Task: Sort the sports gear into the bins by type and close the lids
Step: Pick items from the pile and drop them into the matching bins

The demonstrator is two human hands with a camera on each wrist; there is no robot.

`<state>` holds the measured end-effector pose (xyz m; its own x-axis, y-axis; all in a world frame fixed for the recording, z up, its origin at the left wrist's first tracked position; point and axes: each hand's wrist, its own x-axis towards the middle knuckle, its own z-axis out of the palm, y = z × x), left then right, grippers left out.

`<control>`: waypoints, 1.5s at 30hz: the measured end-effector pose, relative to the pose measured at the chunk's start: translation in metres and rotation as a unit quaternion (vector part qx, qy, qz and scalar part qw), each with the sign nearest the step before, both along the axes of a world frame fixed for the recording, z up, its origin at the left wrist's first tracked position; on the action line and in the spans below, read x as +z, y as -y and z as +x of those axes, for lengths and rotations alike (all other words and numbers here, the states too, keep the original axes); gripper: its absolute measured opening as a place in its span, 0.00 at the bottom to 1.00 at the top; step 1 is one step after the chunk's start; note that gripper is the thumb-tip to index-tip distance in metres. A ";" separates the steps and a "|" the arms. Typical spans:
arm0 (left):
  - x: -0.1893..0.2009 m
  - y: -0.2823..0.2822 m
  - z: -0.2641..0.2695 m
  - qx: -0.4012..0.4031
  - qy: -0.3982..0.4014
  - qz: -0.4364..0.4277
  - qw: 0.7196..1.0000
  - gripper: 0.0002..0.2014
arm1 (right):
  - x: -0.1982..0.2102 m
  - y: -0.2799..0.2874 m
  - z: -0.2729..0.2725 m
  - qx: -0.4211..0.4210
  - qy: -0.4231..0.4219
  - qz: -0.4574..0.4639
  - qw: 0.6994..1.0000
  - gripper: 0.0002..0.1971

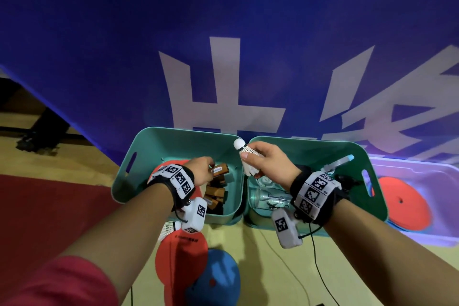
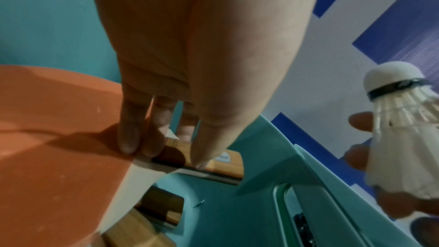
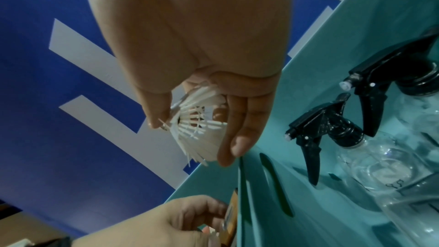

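Observation:
Two teal bins stand side by side on the floor. The left bin (image 1: 173, 141) holds several table tennis paddles with wooden handles (image 1: 216, 192). My left hand (image 1: 202, 169) is down inside it and pinches a red paddle (image 2: 47, 129) at the neck, thumb on the wooden handle (image 2: 228, 161). My right hand (image 1: 263, 161) grips a white feather shuttlecock (image 1: 244, 154) by its skirt (image 3: 202, 138), cork up, above the gap between the bins. The right bin (image 1: 323, 154) holds clear spray bottles (image 3: 332, 131) with black triggers.
On the floor near me lie a red paddle (image 1: 181, 256), a blue paddle (image 1: 216, 276) and another shuttlecock (image 1: 169, 228). A translucent bin (image 1: 422, 169) with red discs (image 1: 402, 201) stands at the right. A blue banner (image 1: 223, 32) rises behind the bins. Cables (image 1: 315, 256) cross the floor.

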<state>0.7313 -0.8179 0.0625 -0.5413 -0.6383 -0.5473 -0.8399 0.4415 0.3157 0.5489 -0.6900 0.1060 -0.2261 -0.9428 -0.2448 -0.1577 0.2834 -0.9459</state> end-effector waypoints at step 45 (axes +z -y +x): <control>0.144 -0.539 -0.344 -0.141 -0.333 0.043 0.931 0.06 | 0.055 -0.551 -0.269 -0.215 -0.176 -0.055 0.959 0.17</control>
<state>0.3874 -0.2784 0.2067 -0.9185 -0.3887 -0.0721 -0.2992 0.5643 0.7694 0.2801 -0.1387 0.1609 -0.6499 -0.7599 0.0139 -0.3637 0.2949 -0.8836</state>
